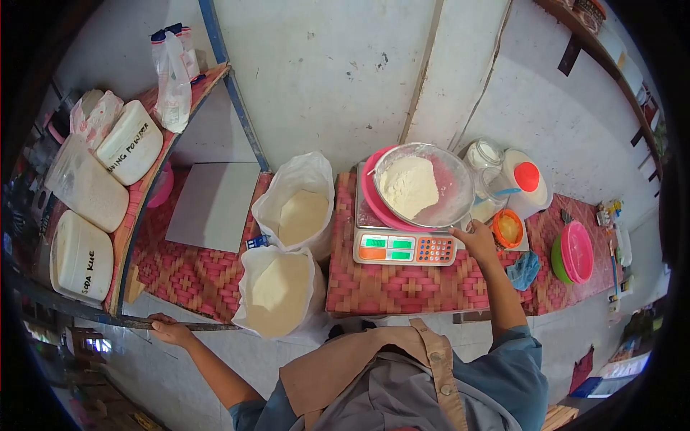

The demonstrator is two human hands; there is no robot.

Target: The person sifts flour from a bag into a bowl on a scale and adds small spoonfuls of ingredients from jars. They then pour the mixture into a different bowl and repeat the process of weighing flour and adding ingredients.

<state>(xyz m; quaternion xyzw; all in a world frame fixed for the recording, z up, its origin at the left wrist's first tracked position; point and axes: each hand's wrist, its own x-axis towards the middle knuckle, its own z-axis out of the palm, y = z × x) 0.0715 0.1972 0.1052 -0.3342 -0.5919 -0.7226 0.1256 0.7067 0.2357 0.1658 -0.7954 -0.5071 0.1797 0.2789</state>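
Observation:
My right hand (476,240) is closed at the near right rim of a large wire sieve (460,179), apparently on its handle. A heap of pale flour (410,187) lies in the sieve. Under it a pink basin (369,188) rests on the digital scale (405,247), whose green displays are lit; the digits are too small to read. My left hand (169,330) is out to the left, fingers curled over the dark front edge (136,322) of the shelf unit. Between my hands stand two open white sacks (316,172) of pale powder.
Glass jars (486,153), a white container with a red lid (527,176) and an orange bowl (507,228) crowd the scale's right. Beyond are a blue cloth (523,271) and pink basin (577,251). Labelled white tubs (130,144) fill the left shelf.

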